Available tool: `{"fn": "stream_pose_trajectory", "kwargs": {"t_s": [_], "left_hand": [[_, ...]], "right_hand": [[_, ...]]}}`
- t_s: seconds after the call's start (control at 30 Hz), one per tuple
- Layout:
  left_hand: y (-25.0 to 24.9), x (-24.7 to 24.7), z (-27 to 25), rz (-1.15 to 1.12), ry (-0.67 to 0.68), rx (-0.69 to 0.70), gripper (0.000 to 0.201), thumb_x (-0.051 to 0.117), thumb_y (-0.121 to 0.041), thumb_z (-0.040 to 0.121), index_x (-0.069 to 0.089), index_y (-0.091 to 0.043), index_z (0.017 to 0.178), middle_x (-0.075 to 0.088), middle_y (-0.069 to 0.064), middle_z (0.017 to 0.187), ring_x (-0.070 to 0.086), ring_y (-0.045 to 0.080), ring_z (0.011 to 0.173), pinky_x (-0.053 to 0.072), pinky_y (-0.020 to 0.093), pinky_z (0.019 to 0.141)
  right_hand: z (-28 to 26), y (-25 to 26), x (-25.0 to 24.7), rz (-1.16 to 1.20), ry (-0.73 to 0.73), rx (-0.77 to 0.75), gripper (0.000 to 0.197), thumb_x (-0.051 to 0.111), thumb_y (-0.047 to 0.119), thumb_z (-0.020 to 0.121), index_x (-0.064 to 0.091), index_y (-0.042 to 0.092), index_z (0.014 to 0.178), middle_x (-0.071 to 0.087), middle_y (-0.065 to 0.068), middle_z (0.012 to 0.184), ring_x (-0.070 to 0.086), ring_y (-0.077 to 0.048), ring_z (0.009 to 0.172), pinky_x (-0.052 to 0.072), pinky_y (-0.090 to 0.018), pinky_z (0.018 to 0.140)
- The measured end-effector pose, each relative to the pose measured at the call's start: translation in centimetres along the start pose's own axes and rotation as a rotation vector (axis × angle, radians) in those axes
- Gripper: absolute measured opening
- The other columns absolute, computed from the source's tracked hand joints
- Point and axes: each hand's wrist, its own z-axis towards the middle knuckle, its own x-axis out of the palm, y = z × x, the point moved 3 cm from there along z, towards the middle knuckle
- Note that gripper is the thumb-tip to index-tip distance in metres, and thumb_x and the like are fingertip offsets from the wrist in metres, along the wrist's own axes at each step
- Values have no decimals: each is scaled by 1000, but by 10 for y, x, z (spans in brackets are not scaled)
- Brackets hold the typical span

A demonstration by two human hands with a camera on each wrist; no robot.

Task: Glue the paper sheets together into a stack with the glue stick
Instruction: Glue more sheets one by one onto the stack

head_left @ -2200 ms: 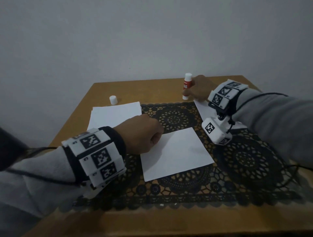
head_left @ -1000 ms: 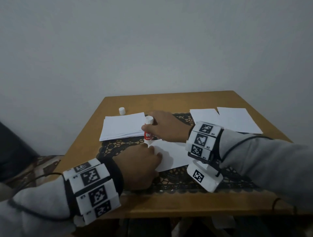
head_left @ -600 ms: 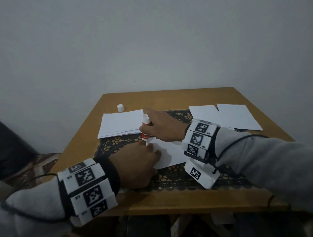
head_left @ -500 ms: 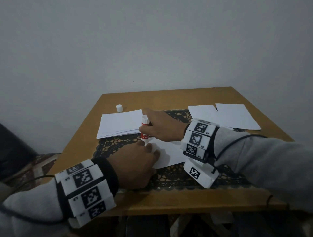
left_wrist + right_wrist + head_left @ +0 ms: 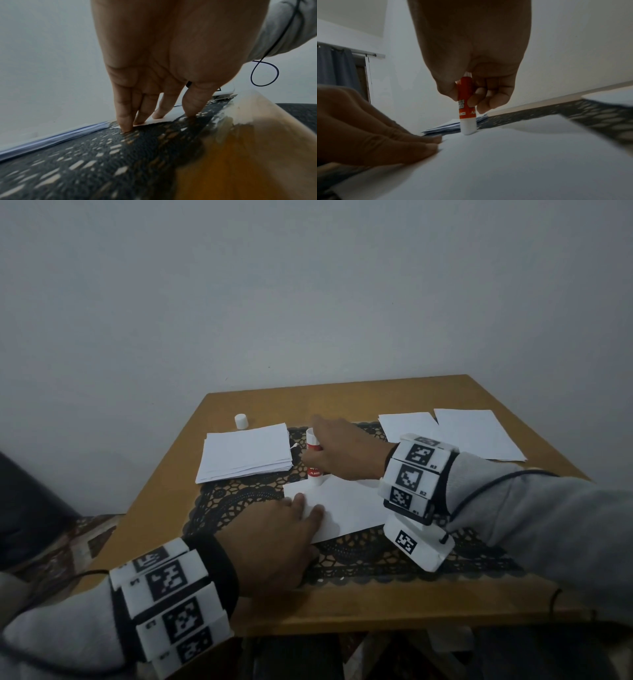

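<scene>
With our right hand [image 5: 337,455] gripping the glue stick [image 5: 467,115] tip-down on the sheet [image 5: 349,508] mid-surface and our left hand [image 5: 274,532] flat on its near-left corner, a hard stroke could wrinkle or shift the paper.

We count one glue stick [image 5: 314,461], one loose white cap [image 5: 241,421], one paper stack [image 5: 246,451], three single sheets (one [image 5: 346,508] central, two [image 5: 476,433] far right), one lace mat [image 5: 233,505], two hands.
</scene>
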Motion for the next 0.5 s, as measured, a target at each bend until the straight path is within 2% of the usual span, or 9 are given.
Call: {"fn": "stream_pose_trajectory", "kwargs": {"t_s": [0.1, 0.2, 0.27, 0.37, 0.5], "left_hand": [[-1, -1, 1, 14, 7, -4, 67, 29, -48, 100, 0, -19, 152, 8, 15, 159, 27, 29, 141, 32, 42, 113], [1, -4, 3, 28, 6, -5, 65, 29, -48, 100, 5, -18, 152, 16, 15, 157, 37, 30, 135, 37, 41, 109], [5, -7, 6, 36, -35, 19, 59, 30, -46, 100, 18, -19, 151, 33, 13, 150, 48, 27, 125, 42, 38, 103], [13, -12, 13, 26, -115, 50, 46, 35, -41, 100, 41, -23, 142, 57, 6, 131, 58, 23, 108, 48, 33, 93], [15, -14, 20, -27, -173, 85, 35, 40, -35, 98, 59, -23, 125, 62, 2, 115, 59, 19, 101, 49, 31, 90]], "right_hand": [[-6, -13, -8, -2, -9, 45, 24, 55, 29, 93, 42, 12, 103, 55, -1, 80, 48, -12, 62, 35, -26, 51], [-13, -27, -14, 33, -19, 94, 28, 56, 30, 94, 45, 9, 108, 57, -5, 86, 51, -14, 63, 43, -28, 54], [-18, -35, -19, 43, -26, 118, 26, 56, 30, 94, 45, 9, 105, 58, -7, 89, 52, -16, 64, 45, -31, 56], [-23, -47, -26, -1, -47, 134, 23, 56, 30, 94, 44, 11, 100, 56, -4, 84, 50, -17, 66, 42, -29, 58], [-30, -61, -33, -24, -79, 167, 23, 56, 29, 94, 44, 11, 102, 55, -3, 81, 48, -16, 66, 39, -26, 55]]}}
